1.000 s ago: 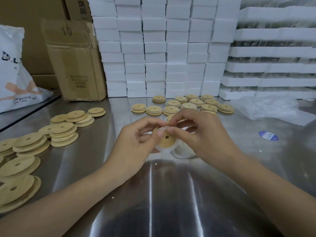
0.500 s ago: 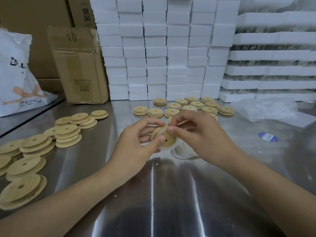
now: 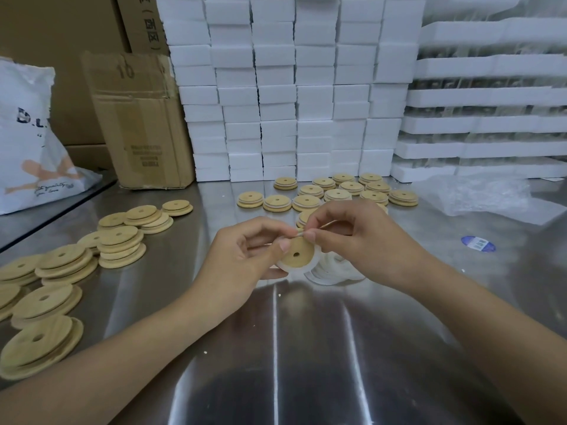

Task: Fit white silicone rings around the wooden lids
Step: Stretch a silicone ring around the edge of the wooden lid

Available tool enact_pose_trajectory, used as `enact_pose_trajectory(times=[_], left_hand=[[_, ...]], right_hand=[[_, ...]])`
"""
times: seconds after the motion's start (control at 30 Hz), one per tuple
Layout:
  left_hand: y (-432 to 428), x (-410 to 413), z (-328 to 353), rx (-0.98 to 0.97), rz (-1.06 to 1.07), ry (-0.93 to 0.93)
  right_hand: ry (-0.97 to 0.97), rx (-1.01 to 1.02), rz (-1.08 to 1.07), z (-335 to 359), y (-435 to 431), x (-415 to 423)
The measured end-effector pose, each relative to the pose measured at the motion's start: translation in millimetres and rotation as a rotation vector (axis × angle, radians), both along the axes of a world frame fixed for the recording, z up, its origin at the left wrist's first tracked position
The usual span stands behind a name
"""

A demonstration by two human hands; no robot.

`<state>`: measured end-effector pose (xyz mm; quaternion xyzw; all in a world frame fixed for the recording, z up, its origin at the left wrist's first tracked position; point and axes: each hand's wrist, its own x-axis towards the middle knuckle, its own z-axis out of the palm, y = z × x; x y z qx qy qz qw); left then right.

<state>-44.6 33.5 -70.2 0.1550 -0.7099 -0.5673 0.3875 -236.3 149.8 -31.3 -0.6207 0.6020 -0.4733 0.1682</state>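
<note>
Right above the shiny metal table [image 3: 276, 348], the left hand [image 3: 242, 259] holds a wooden lid [image 3: 297, 256] while the right hand [image 3: 359, 237] pinches the white silicone ring [image 3: 290, 267] at its top edge.

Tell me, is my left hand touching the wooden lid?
Touching. The head view shows the left hand gripping the lid, thumb pressed on its face.
</note>
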Motion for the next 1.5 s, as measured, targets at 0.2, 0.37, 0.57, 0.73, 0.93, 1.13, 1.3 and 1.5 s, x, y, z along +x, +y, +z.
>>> enact_pose_trajectory(times=[0.2,0.37,0.57,0.73,0.93,1.13,1.3,1.5], left_hand=[[1,1,1,0.02,0.007,-0.003],[0,0,1,0.021,0.014,-0.013],[-3,2,2,0.096,0.033,0.045],[-9,4,1,0.238,0.008,0.083],[-12,3,0,0.339,-0.021,0.13],[-13,5,2,0.398,-0.106,0.189],[-8,5,6,0.245,-0.072,0.123],[-1,4,0,-0.187,0.025,-0.086]], right_hand=[[0.009,0.033,-0.035,4,2,-1],[0.008,0.095,-0.026,6,4,-3],[0.018,0.132,-0.002,3,3,-6],[-0.073,0.146,-0.013,4,3,-2],[-0.074,0.2,-0.009,5,4,-2],[-0.129,0.207,-0.061,4,3,3],[-0.186,0.165,-0.108,3,2,10],[-0.045,0.032,-0.179,5,1,19]])
